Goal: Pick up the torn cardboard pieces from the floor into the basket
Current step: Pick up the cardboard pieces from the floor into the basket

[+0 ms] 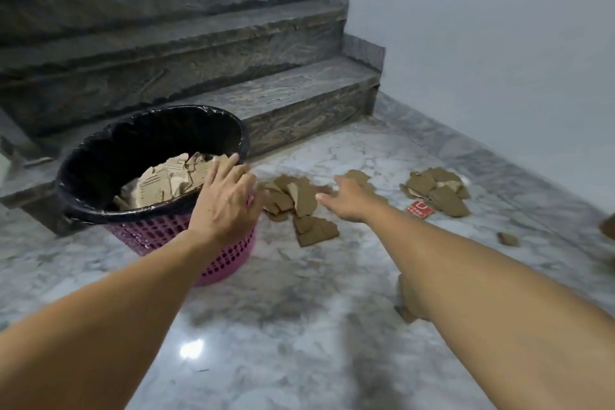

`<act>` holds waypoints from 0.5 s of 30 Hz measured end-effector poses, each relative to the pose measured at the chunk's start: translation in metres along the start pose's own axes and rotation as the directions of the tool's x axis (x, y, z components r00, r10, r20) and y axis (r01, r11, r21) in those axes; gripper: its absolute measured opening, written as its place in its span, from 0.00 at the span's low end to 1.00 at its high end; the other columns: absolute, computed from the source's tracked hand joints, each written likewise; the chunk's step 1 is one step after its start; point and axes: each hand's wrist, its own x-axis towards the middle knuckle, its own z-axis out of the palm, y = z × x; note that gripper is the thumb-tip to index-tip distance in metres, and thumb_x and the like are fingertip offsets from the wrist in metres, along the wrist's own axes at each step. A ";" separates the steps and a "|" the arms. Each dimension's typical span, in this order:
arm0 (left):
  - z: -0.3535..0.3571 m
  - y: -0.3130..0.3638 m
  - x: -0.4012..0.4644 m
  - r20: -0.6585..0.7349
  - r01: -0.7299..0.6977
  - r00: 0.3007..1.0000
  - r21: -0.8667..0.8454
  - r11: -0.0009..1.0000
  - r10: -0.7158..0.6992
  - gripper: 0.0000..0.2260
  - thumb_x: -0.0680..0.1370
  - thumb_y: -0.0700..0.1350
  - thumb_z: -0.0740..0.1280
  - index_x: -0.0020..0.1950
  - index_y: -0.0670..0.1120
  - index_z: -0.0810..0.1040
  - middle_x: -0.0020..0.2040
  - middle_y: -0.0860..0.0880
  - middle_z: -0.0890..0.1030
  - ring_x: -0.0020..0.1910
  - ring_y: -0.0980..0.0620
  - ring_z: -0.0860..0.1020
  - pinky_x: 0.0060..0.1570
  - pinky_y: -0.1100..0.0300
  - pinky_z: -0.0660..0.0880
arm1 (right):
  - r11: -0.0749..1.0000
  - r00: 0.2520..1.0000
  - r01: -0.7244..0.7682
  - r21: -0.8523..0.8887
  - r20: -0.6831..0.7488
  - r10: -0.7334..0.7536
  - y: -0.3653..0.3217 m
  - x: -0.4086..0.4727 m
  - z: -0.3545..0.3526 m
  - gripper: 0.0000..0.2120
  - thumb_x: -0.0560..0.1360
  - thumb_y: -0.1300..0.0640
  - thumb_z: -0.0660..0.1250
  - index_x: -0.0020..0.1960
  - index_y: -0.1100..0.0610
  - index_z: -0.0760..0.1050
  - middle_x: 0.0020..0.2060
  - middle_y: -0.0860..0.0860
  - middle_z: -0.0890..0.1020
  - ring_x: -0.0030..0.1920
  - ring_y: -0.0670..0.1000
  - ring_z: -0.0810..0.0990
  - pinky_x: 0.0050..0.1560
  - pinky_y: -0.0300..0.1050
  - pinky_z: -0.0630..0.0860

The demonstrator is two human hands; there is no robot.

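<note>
Dark stone stairs fill the back, marble floor in front, pale wall at right. Pink basket with black liner stands on the floor below the bottom step, part full of torn cardboard. More cardboard pieces lie on the floor: one pile just right of the basket, another pile further right, strays under my right forearm. Small red card beside the far pile. My left hand hangs flat over the basket rim, fingers loosely spread, holding nothing. My right hand reaches over the near pile, fingers splayed, empty.
</note>
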 end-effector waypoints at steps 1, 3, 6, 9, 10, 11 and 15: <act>0.010 0.014 0.007 0.052 -0.041 0.998 -0.021 0.999 0.042 0.21 0.76 0.54 0.57 0.52 0.41 0.81 0.56 0.43 0.81 0.66 0.40 0.72 0.71 0.44 0.61 | 0.999 0.999 -0.038 -0.008 -0.004 0.038 0.022 -0.003 -0.008 0.22 0.79 0.42 0.62 0.65 0.57 0.72 0.59 0.60 0.75 0.56 0.55 0.77 0.53 0.45 0.73; 0.031 0.040 0.021 0.150 -0.090 0.984 -0.054 0.995 0.097 0.19 0.75 0.55 0.58 0.48 0.43 0.82 0.51 0.44 0.82 0.59 0.42 0.75 0.64 0.48 0.68 | 0.994 0.995 -0.096 -0.044 -0.032 0.094 0.065 -0.009 -0.022 0.26 0.78 0.41 0.63 0.67 0.59 0.72 0.63 0.59 0.76 0.59 0.58 0.77 0.58 0.48 0.74; 0.054 0.081 0.028 0.319 -0.057 0.942 -0.151 0.987 0.103 0.15 0.78 0.54 0.61 0.48 0.44 0.80 0.50 0.43 0.80 0.54 0.42 0.75 0.54 0.52 0.70 | 0.982 0.983 -0.174 -0.075 -0.071 0.169 0.119 -0.019 -0.034 0.35 0.77 0.41 0.65 0.75 0.60 0.62 0.72 0.58 0.69 0.69 0.60 0.70 0.68 0.52 0.69; 0.090 0.123 0.029 0.500 -0.135 0.843 -0.166 0.977 0.201 0.17 0.80 0.55 0.58 0.54 0.45 0.79 0.54 0.43 0.79 0.57 0.42 0.76 0.51 0.52 0.72 | 0.947 0.953 -0.303 -0.107 -0.042 0.300 0.171 -0.030 -0.043 0.35 0.78 0.43 0.64 0.76 0.64 0.60 0.74 0.58 0.67 0.72 0.59 0.67 0.69 0.51 0.67; 0.100 0.135 0.028 0.561 -0.115 0.805 -0.172 0.978 0.193 0.19 0.79 0.58 0.58 0.59 0.46 0.77 0.58 0.44 0.78 0.60 0.42 0.76 0.54 0.52 0.72 | 0.939 0.947 -0.323 -0.121 -0.039 0.320 0.185 -0.034 -0.043 0.33 0.78 0.45 0.64 0.75 0.65 0.62 0.72 0.59 0.68 0.70 0.60 0.68 0.68 0.51 0.68; 0.112 0.150 0.028 0.622 -0.075 0.762 -0.188 0.979 0.178 0.22 0.77 0.60 0.60 0.64 0.46 0.74 0.62 0.44 0.76 0.63 0.43 0.74 0.58 0.52 0.73 | 0.929 0.936 -0.352 -0.118 -0.046 0.349 0.204 -0.039 -0.044 0.34 0.78 0.44 0.65 0.74 0.64 0.62 0.72 0.59 0.69 0.70 0.59 0.69 0.67 0.50 0.69; 0.151 0.202 0.016 0.743 -0.098 0.627 -0.224 0.970 0.235 0.35 0.72 0.62 0.70 0.74 0.48 0.65 0.71 0.46 0.69 0.69 0.46 0.69 0.65 0.52 0.70 | 0.883 0.885 -0.466 -0.057 -0.041 0.464 0.270 -0.055 -0.040 0.39 0.74 0.45 0.71 0.76 0.60 0.59 0.73 0.57 0.66 0.69 0.59 0.70 0.65 0.51 0.71</act>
